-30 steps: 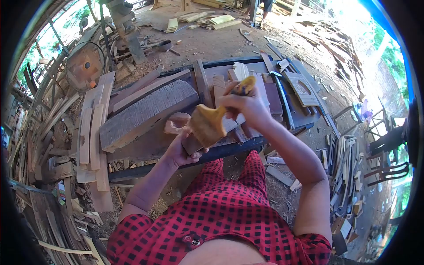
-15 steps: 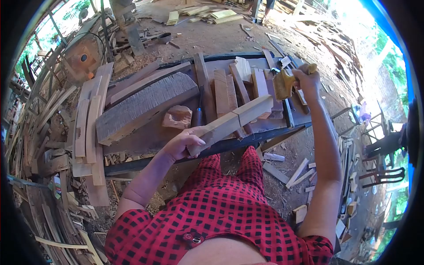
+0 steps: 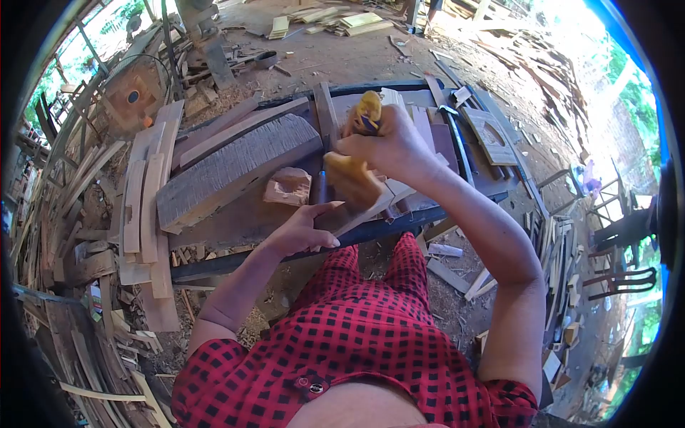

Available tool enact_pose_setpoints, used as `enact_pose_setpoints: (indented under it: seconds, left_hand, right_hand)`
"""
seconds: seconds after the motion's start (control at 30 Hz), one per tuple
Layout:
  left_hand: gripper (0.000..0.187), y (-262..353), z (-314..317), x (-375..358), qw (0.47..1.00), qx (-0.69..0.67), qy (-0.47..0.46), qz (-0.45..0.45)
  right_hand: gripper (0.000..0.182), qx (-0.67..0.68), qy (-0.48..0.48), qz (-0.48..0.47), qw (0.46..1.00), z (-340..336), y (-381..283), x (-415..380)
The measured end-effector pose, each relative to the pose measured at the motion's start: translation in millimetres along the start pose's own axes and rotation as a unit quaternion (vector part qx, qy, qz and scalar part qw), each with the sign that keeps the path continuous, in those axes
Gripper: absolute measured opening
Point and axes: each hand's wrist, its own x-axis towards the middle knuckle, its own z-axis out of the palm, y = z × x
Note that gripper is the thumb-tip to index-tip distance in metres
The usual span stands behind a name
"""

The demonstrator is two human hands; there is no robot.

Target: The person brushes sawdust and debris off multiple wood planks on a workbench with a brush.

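Note:
My left hand (image 3: 296,232) holds the near end of a squared length of timber (image 3: 369,216), thumb and fingers around it. My right hand (image 3: 389,146) is wrapped around a yellow-brown wooden tool whose broad block (image 3: 353,180) lies over the timber, close to my left thumb. Its rounded yellow end sticks out above my right fist; the exact kind of tool I cannot make out. Most of the timber's top is hidden behind the tool and my right hand. A small hollowed wood block (image 3: 288,187) and a dark-handled tool with a blue collar (image 3: 321,187) lie left of them.
A thick weathered beam (image 3: 239,167) lies on the low workbench (image 3: 235,225), with long boards (image 3: 150,203) beyond its left end. On the right are a hammer-like tool (image 3: 462,146) and a board with an oval recess (image 3: 489,135). Offcuts and shavings litter the ground.
My right hand has swung the yellow-brown tool left and inward, from beyond the timber's far end to over it near my left hand. The timber has dropped slightly; my left hand remains at its end.

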Motion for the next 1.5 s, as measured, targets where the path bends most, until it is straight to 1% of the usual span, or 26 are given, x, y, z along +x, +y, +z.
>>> enact_pose_setpoints:
  seconds: [0.07, 0.13, 0.2, 0.27, 0.33, 0.4, 0.47, 0.53, 0.57, 0.63, 0.67, 0.7, 0.73, 0.77, 0.8, 0.83, 0.9, 0.97, 1.0, 1.07, 1.13, 1.2, 1.23, 1.3, 1.43, 1.5]
  left_hand:
    - [0.073, 1, 1, -1, 0.999, 0.028, 0.021, -0.011]
    - [0.073, 0, 2, -2, 0.997, 0.055, 0.044, -0.021]
    - [0.072, -4, 3, -1, 0.998, 0.029, 0.057, 0.027]
    - [0.071, -7, 0, 0, 0.999, 0.015, 0.042, 0.021]
    - [0.07, -11, -3, 3, 1.0, 0.002, 0.024, 0.017]
    - [0.066, -17, -6, 5, 0.999, -0.007, 0.034, 0.023]
    - [0.064, -18, -9, 7, 0.999, -0.042, 0.02, 0.024]
    - [0.062, -21, -12, 9, 0.997, -0.077, 0.007, 0.024]
    - [0.057, -24, -13, 10, 0.994, -0.104, 0.006, 0.022]
    - [0.052, -27, -15, 11, 0.992, -0.128, 0.004, 0.018]
    - [0.048, -27, -16, 11, 0.978, -0.209, -0.005, -0.005]
    - [0.044, -28, -18, 10, 0.957, -0.288, -0.013, -0.028]
    - [0.044, -35, -22, 12, 0.958, -0.285, -0.015, -0.029]
    - [0.043, -45, -28, 16, 0.94, -0.336, -0.033, -0.037]
    - [0.042, -50, -29, 18, 0.92, -0.386, -0.051, -0.046]
    - [0.042, -50, -27, 18, 0.921, -0.382, -0.054, -0.048]
    - [0.041, -49, -23, 18, 0.898, -0.432, -0.051, -0.068]
    - [0.04, -44, -20, 15, 0.911, -0.405, -0.048, -0.054]
    - [0.04, -40, -19, 13, 0.923, -0.382, -0.044, -0.037]
    - [0.04, -29, -11, 7, 0.926, -0.374, -0.011, -0.043]
    - [0.041, -27, -10, 6, 0.929, -0.365, 0.02, -0.048]
    - [0.04, -34, -12, 10, 0.898, -0.426, 0.082, -0.072]
    - [0.04, -38, -16, 14, 0.901, -0.42, 0.078, -0.074]
    - [0.04, -46, -25, 17, 0.87, -0.484, -0.075, -0.051]
    - [0.043, -52, -27, 19, 0.849, -0.516, -0.105, -0.049]
    - [0.045, -56, -27, 18, 0.851, -0.518, -0.057, -0.069]
  right_hand:
    - [0.012, 0.233, -0.026, 0.012, 0.972, 7, -5, 0]
    - [0.011, 0.264, -0.02, 0.041, 0.964, 3, -1, 0]
    - [0.01, 0.293, -0.017, 0.07, 0.953, -5, 10, 1]
    - [0.012, 0.353, 0.059, 0.161, 0.92, -20, 37, 2]
    - [0.018, 0.319, 0.093, 0.19, 0.924, -43, 81, 7]
    - [0.016, 0.373, 0.19, 0.191, 0.888, -66, 122, 4]
    - [0.015, 0.322, 0.288, 0.226, 0.873, -93, 166, -1]
    - [0.012, 0.341, 0.368, 0.246, 0.829, -117, 181, -16]
    - [0.012, 0.343, 0.369, 0.245, 0.828, -124, 185, -21]
    - [0.007, 0.264, 0.46, 0.256, 0.808, -134, 189, -30]
    - [0.007, 0.265, 0.462, 0.257, 0.806, -135, 192, -35]
    - [0.008, 0.233, 0.45, 0.223, 0.833, -133, 188, -41]
    - [0.009, 0.199, 0.436, 0.188, 0.858, -131, 184, -47]
    - [0.009, 0.199, 0.439, 0.188, 0.856, -124, 181, -50]
    - [0.008, 0.194, 0.426, 0.133, 0.874, -113, 177, -52]
    - [0.008, 0.187, 0.411, 0.078, 0.889, -104, 176, -53]
    - [0.006, 0.169, 0.377, 0.042, 0.91, -82, 187, -53]
    - [0.006, 0.068, 0.369, 0.008, 0.927, -56, 154, -57]
    - [0.006, 0.071, 0.373, 0.009, 0.925, -46, 143, -58]
    - [0.008, -0.047, 0.32, -0.141, 0.936, -29, 126, -62]
    - [0.011, -0.059, 0.269, -0.19, 0.942, -17, 92, -74]
    - [0.011, -0.038, 0.246, -0.205, 0.946, -5, 62, -86]
    - [0.013, -0.013, 0.233, -0.231, 0.944, 3, 49, -94]
    - [0.015, 0.037, 0.214, -0.284, 0.934, 18, 30, -102]
    - [0.014, 0.094, 0.159, -0.299, 0.936, 26, 14, -114]
    - [0.013, 0.129, 0.148, -0.289, 0.937, 25, 18, -112]
